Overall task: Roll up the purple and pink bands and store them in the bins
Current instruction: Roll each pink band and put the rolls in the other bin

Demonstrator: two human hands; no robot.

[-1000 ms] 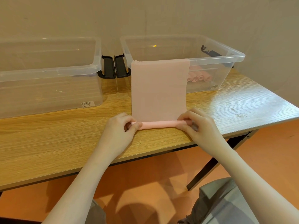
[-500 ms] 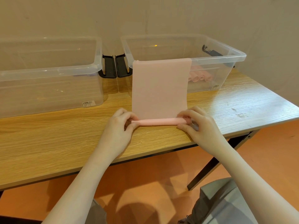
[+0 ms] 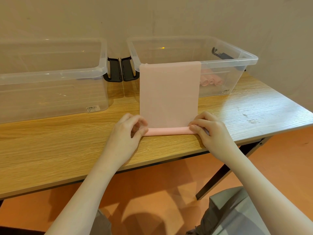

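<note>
The pink band (image 3: 168, 92) lies on the wooden table (image 3: 50, 146) directly ahead of the person, its near end wound into a slim roll (image 3: 167, 130) and its flat remainder running away from the body, up the front wall and over the rim of the right bin (image 3: 237, 61). The roll's long axis lies crosswise, left to right, roughly parallel to the table's near edge; the unrolled length lies at a right angle to it, pointing at the bin. The left hand (image 3: 128, 131) pinches the roll's left end, fingers curled above and thumb at the near side. The right hand (image 3: 209, 128) grips the right end in like manner, fingers bent over the top of the roll. Both hands sit level with each other, one at each end, neither nearer than the other. In my judgement the step in hand is the rolling itself, at an early stage: most of the band is not yet wound. The coming move turns on this relation: the free material lies wholly on the far side of the hands, so the roll must travel away from the body, both ends advancing evenly, or the roll will skew. Finished pink rolls (image 3: 210, 81) already lie inside the right bin. The left bin (image 3: 50, 73) stands well apart to the left; its contents cannot be made out. No purple band is visible.
</note>
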